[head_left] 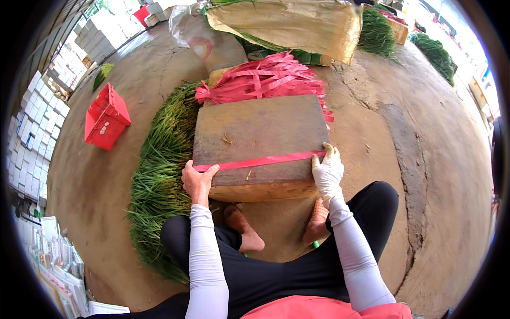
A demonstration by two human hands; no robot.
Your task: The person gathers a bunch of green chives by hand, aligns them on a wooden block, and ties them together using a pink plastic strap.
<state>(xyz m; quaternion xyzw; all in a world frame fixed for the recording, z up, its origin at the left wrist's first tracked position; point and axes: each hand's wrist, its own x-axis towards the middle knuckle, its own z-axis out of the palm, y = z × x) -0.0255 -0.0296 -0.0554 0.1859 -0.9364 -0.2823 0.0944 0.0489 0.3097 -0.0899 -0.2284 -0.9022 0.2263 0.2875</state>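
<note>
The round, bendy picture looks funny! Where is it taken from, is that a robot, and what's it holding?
There's no robot, just a person's bare left hand and gloved right hand. A camera worn on the head looks down, and its very wide lens makes straight edges bend. The hands hold a pink strip near its ends, straight across a brown wooden block. Small plant bits lie on top too. A pink bundle of strips lies at the far side, with long green stalks along the left.
</note>
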